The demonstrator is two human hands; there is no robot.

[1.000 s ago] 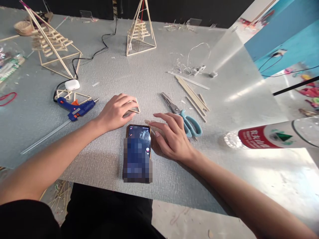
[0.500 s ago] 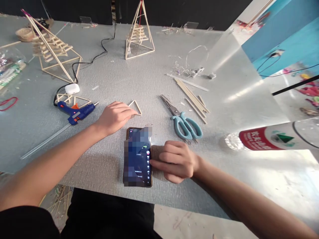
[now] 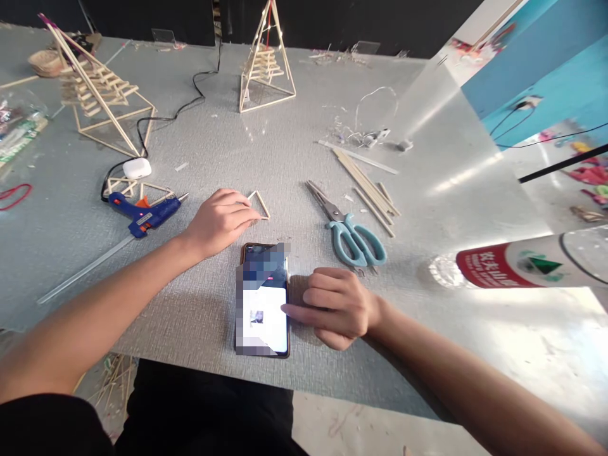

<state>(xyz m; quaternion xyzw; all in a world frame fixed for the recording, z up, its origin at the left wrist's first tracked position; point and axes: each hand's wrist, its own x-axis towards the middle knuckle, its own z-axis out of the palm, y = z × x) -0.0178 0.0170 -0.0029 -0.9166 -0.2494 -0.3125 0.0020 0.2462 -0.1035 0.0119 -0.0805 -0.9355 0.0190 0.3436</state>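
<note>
My left hand (image 3: 219, 220) lies on a small triangle of thin wooden sticks (image 3: 261, 205) and presses it flat on the grey table (image 3: 266, 145). A phone (image 3: 263, 299) lies face up just in front of it, its screen lit and partly white. My right hand (image 3: 335, 306) rests beside the phone, fingers curled, with the forefinger tip touching the screen's right edge. Teal-handled scissors (image 3: 349, 233) lie just beyond the right hand.
A blue glue gun (image 3: 142, 211) with its black cord lies left of my left hand, by a white earbud case (image 3: 137, 168). Loose sticks (image 3: 367, 183) lie beyond the scissors. Two stick pyramids (image 3: 266, 60) (image 3: 97, 88) stand at the back. A plastic bottle (image 3: 522, 261) lies at right.
My right hand drew back from the table above the phone to the phone's right side and curled, forefinger on the screen. The screen turned partly white. The left hand stayed on the triangle.
</note>
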